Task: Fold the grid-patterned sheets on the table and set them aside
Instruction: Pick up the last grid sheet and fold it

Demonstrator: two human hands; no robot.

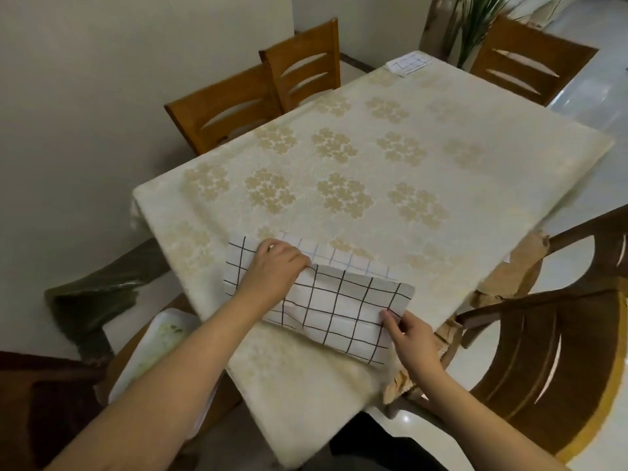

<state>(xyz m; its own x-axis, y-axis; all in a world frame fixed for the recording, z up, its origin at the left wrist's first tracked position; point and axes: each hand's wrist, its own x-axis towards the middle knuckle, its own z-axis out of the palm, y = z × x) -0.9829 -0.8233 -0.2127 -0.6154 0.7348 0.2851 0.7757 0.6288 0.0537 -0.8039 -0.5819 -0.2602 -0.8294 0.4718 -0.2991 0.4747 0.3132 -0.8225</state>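
White grid-patterned sheet (339, 307) lies at the table's (441, 124) near edge, half folded. Left hand (275, 266) pinches its upper fold; right hand (407, 334) pinches the right edge. It looks thin, light and limp, best held by corners.

floral tablecloth (373, 158) | wooden chairs (224, 110) | plant (475, 22) | white tray (153, 355)

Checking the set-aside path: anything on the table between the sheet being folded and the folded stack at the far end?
Nothing visible. Both hands grip the grid-patterned sheet at the near edge; only bare floral tablecloth lies between it and the folded stack.
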